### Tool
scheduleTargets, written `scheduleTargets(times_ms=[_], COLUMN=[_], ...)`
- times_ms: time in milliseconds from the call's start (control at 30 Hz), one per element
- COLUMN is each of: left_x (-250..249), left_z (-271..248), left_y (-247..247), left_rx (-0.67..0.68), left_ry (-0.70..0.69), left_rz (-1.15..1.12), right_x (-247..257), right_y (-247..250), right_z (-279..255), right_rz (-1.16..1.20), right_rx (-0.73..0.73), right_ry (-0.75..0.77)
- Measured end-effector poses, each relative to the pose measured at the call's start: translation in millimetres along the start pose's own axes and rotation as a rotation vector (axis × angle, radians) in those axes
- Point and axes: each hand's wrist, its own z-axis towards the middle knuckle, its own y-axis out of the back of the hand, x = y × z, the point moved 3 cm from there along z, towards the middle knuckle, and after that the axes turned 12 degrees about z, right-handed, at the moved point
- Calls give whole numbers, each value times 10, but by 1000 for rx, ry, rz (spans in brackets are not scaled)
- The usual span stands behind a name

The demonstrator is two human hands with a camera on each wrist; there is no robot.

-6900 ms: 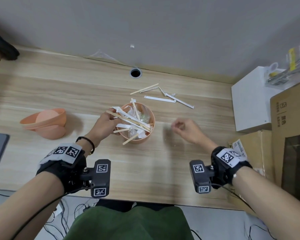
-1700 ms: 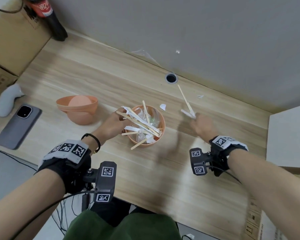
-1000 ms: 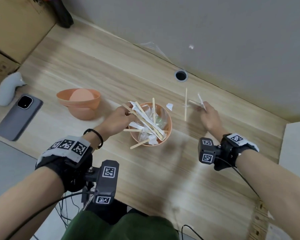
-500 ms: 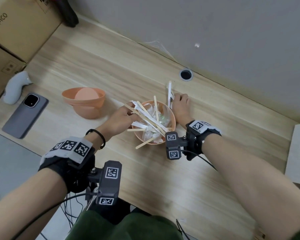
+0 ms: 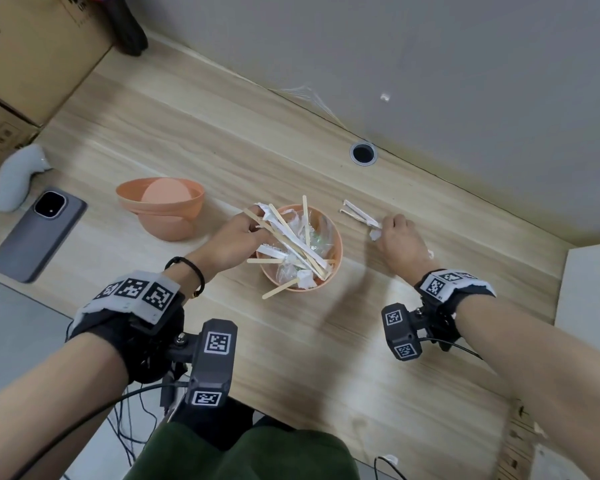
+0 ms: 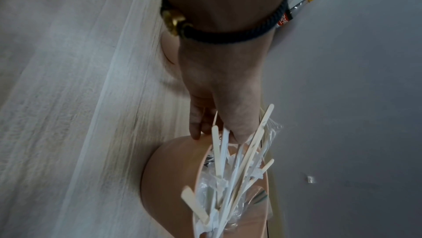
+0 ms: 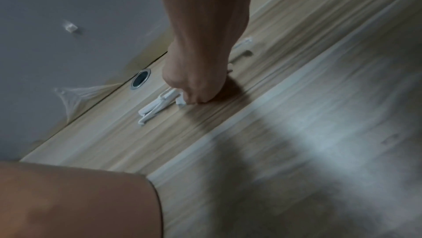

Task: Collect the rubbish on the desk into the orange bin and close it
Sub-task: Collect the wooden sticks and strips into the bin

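Both thumbs hide behind left hand and right hand.

Matt orange plastic bin; wood-grain desk; pale wooden sticks; crinkled clear glossy film.

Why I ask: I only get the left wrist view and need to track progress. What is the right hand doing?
Observer: The right hand pinches white paper strips lying on the desk, to the right of the orange bin.
Operator: Where is the lid?
Observer: The orange lid lies on the desk to the left of the bin, not on it.
Operator: Any other loose rubbish?
Observer: A small crumpled white scrap lies by that hand's fingers.
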Motion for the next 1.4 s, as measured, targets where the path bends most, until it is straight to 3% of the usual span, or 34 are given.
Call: scheduleTargets(times_ms=[100,167,300,367,500,600,700,800,967,1200,1400], left_x=[6,6,9,-3,-52,-102,-111,-104,-80,-92,-135], left_z=[4,7,12,16,25,0,-25,-43,-81,-136,-73], left_y=[4,5,13,9,-11,-20,-26,-23,-13,43,114], left_rx=[-1,-1,19,24,32,39,47,31,83,45,-55], left_ry=[-3,-1,11,11,3,-11,-25,-22,-26,-30,-55], left_rz=[6,10,-4,5,4,-2,14,17,-31,-145,-267], right_x=[35,27,-48,61,608,1083,1340,1405,1361,1338,1227], right_y=[94,223,385,501,910,1174,1202,943,580,606,642], right_z=[-53,-65,-113,-181,-286,-436,-609,-701,-776,-830,-989], right_rz=[94,303,765,997,1441,1610,1524,1237,757,579,576], right_rx=[-62,-150,-172,-178,-122,-27,-38,-50,86,-3,-46], right_ry=[-29,-49,-263,-286,-120,71,211,177,212,285,237])
